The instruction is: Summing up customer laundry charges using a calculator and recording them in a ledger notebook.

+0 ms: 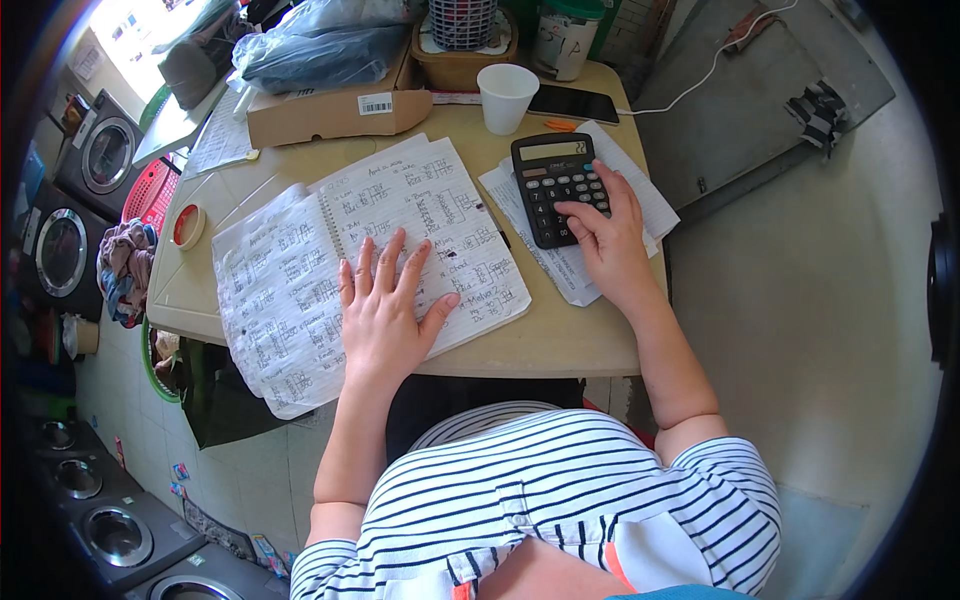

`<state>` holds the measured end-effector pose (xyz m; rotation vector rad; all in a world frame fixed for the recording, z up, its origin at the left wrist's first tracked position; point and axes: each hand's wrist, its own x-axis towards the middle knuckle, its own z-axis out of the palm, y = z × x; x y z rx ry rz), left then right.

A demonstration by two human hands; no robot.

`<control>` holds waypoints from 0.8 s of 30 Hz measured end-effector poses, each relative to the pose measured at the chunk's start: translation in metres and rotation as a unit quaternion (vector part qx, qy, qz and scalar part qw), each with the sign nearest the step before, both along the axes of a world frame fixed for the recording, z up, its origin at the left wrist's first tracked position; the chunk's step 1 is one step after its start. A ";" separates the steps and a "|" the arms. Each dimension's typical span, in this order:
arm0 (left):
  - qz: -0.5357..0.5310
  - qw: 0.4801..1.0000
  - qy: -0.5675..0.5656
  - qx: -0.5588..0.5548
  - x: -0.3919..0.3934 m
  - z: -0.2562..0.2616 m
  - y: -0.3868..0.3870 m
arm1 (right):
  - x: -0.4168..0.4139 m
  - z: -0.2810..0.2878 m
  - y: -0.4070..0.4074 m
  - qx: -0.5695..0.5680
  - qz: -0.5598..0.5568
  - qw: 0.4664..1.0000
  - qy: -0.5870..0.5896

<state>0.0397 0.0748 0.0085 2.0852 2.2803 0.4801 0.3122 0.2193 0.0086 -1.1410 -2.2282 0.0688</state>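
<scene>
An open spiral notebook (285, 300) with handwritten pages lies on the cream table. My left hand (390, 304) rests flat on it with the fingers apart, holding nothing. My right hand (611, 240) is over a black calculator (545, 202), with fingertips at its keys and right edge; it is not gripping it. The calculator lies on loose written paper sheets (559, 266) to the right of the notebook. Behind it stand a white cup (507, 101) and a dark phone (574, 103) with a white cable.
A cardboard box (337, 116) bearing plastic-wrapped goods sits at the table's back, near a wicker basket (465, 66) and a green-lidded jar (566, 45). A tape roll (188, 226) lies at the left. Beyond the table are front-loading machines (61, 253) and a laundry basket (150, 196).
</scene>
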 end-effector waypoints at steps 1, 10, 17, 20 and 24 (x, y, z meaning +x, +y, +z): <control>0.000 1.000 0.002 0.002 0.000 -0.001 0.000 | 0.000 -0.001 0.001 -0.002 -0.007 1.000 0.006; -0.002 1.000 0.004 0.005 -0.001 -0.001 -0.001 | 0.004 0.001 0.000 -0.097 -0.018 0.982 0.162; -0.002 1.000 0.008 0.006 -0.001 -0.001 0.000 | 0.021 0.004 0.003 -0.150 -0.054 0.972 0.171; -0.003 1.000 0.008 0.007 0.000 -0.001 0.000 | 0.018 0.005 0.001 -0.151 -0.051 0.969 0.187; -0.002 1.000 0.006 0.012 0.000 0.000 0.000 | 0.020 0.002 0.004 -0.110 -0.040 0.985 0.123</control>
